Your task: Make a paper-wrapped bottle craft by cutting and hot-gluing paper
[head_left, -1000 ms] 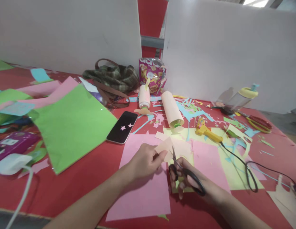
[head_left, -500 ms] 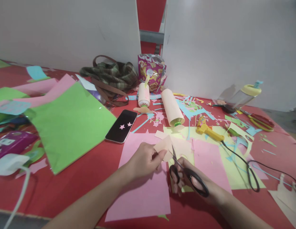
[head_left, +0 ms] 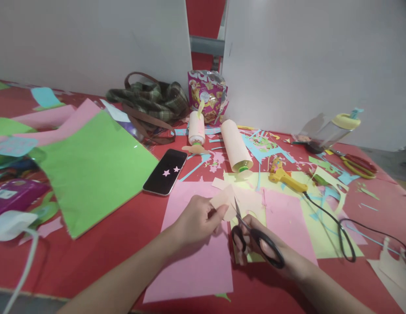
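Observation:
Between thumb and fingers, my left hand [head_left: 203,218] pinches a small cream paper piece [head_left: 224,201] above the pink sheet [head_left: 190,266]. Black-handled scissors [head_left: 266,247] are in my right hand [head_left: 255,237], fingers through the loops. Their narrow blades point up and away, at the right edge of the cream piece. Beneath and behind the blades lies more cream paper [head_left: 250,200] on pink and yellow sheets. Whether the blades are fully closed is hard to tell.
A phone [head_left: 165,171] with two pink stars lies left of centre beside a green sheet [head_left: 98,170]. Paper-wrapped bottles [head_left: 235,146] lie ahead. To the right are a yellow glue gun [head_left: 286,179] with its cord, a clear bottle [head_left: 334,133] and pliers [head_left: 356,165].
The whole view has shifted slightly. Both hands keep nearly the same pose, with the scissors still at the edge of the cream paper.

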Demonstrator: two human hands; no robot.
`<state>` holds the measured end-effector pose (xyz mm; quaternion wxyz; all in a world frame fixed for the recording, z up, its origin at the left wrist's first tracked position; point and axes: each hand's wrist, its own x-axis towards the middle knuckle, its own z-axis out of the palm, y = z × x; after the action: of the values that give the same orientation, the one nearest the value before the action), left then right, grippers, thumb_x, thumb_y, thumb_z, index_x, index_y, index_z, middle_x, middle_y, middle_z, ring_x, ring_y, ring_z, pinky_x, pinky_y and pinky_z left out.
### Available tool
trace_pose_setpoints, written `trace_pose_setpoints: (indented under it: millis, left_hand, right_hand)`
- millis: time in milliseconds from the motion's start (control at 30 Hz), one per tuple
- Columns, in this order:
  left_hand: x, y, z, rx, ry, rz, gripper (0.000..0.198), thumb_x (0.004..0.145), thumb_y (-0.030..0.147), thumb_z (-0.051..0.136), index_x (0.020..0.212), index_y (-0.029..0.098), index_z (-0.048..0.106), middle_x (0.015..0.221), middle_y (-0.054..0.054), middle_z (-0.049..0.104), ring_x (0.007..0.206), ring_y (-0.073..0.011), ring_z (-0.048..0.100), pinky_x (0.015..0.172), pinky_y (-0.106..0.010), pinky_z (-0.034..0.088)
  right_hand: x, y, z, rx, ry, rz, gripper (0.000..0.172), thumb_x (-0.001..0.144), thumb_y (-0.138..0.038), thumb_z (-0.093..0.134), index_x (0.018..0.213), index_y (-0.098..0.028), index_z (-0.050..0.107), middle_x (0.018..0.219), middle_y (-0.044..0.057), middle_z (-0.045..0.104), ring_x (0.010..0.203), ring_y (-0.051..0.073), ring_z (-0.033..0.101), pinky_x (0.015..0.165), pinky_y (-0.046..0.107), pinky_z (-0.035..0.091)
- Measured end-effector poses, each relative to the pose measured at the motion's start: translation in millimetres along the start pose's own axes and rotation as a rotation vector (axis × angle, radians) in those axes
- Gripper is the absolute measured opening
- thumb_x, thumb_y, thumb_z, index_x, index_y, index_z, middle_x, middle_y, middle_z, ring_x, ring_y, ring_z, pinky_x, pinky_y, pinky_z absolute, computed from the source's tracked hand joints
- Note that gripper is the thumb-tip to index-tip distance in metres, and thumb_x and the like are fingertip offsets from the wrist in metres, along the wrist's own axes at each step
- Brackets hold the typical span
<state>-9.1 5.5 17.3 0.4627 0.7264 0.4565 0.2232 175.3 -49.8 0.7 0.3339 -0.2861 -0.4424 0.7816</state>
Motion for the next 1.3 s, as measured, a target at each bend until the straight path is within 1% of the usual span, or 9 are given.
trace_pose_setpoints:
  millis: [233,433,667,833,1033,1167,1300]
  left_hand:
    - [-0.9,0.3,1.3,-0.108,-0.040,-0.079,0.050,0.080,0.037,0.036,0.037,0.015,0.045,0.030,0.001,0.044,0.029,-0.0087,0.048,0.035,-0.016,0.036]
    - [-0.9,-0.1,1.4,-0.159,-0.066,-0.119,0.052,0.080,0.038,0.035,0.035,0.014,0.045,0.030,0.001,0.044,0.028,-0.0085,0.047,0.035,-0.017,0.037]
    - [-1.9,0.4,3.5,-0.260,-0.053,-0.169,0.052,0.080,0.040,0.036,0.035,0.014,0.045,0.029,0.002,0.042,0.026,-0.0079,0.044,0.031,-0.017,0.034]
    - [-1.7,2.6,4.5,-0.297,-0.057,-0.198,0.053,0.079,0.041,0.037,0.034,0.014,0.043,0.028,0.002,0.040,0.026,-0.0077,0.043,0.031,-0.017,0.034]
    - [-2.0,-1.1,4.5,-0.325,-0.064,-0.185,0.053,0.080,0.042,0.036,0.036,0.014,0.044,0.030,0.002,0.040,0.025,-0.0073,0.042,0.031,-0.018,0.033]
    - [-2.1,-4.0,4.3,-0.367,-0.099,-0.187,0.052,0.080,0.042,0.036,0.038,0.014,0.044,0.031,0.002,0.041,0.025,-0.0070,0.041,0.031,-0.018,0.032]
    - [-1.9,-7.1,3.1,-0.403,-0.139,-0.179,0.052,0.080,0.044,0.035,0.039,0.014,0.044,0.031,0.002,0.042,0.026,-0.0066,0.040,0.032,-0.018,0.032]
  right_hand:
    - [1.3,0.8,2.4,0.006,0.003,-0.006,0.028,0.077,-0.045,0.049,0.081,-0.020,0.036,0.077,0.002,0.045,0.068,0.015,0.050,0.063,0.032,0.037]
    - [2.2,0.3,3.1,-0.034,0.018,-0.006,0.031,0.076,-0.047,0.049,0.081,-0.020,0.034,0.077,0.002,0.046,0.068,0.014,0.049,0.063,0.032,0.037]
    - [2.8,-0.9,6.9,-0.054,0.026,-0.031,0.032,0.076,-0.048,0.048,0.080,-0.021,0.033,0.074,0.001,0.045,0.063,0.012,0.048,0.057,0.029,0.037]
    - [4.5,0.1,7.7,-0.051,0.041,-0.056,0.032,0.075,-0.048,0.050,0.079,-0.021,0.032,0.076,0.000,0.045,0.059,0.010,0.048,0.056,0.027,0.038]
    - [3.7,0.4,7.9,-0.054,0.053,-0.070,0.033,0.075,-0.047,0.051,0.078,-0.021,0.032,0.071,-0.002,0.045,0.054,0.008,0.047,0.055,0.027,0.039]
    - [1.5,3.7,5.3,-0.037,0.072,-0.053,0.033,0.074,-0.046,0.053,0.080,-0.020,0.033,0.070,-0.001,0.047,0.051,0.008,0.049,0.051,0.025,0.038]
    - [1.1,4.0,3.3,-0.051,0.085,-0.028,0.033,0.073,-0.044,0.055,0.080,-0.021,0.034,0.067,-0.003,0.048,0.047,0.007,0.048,0.046,0.022,0.035]
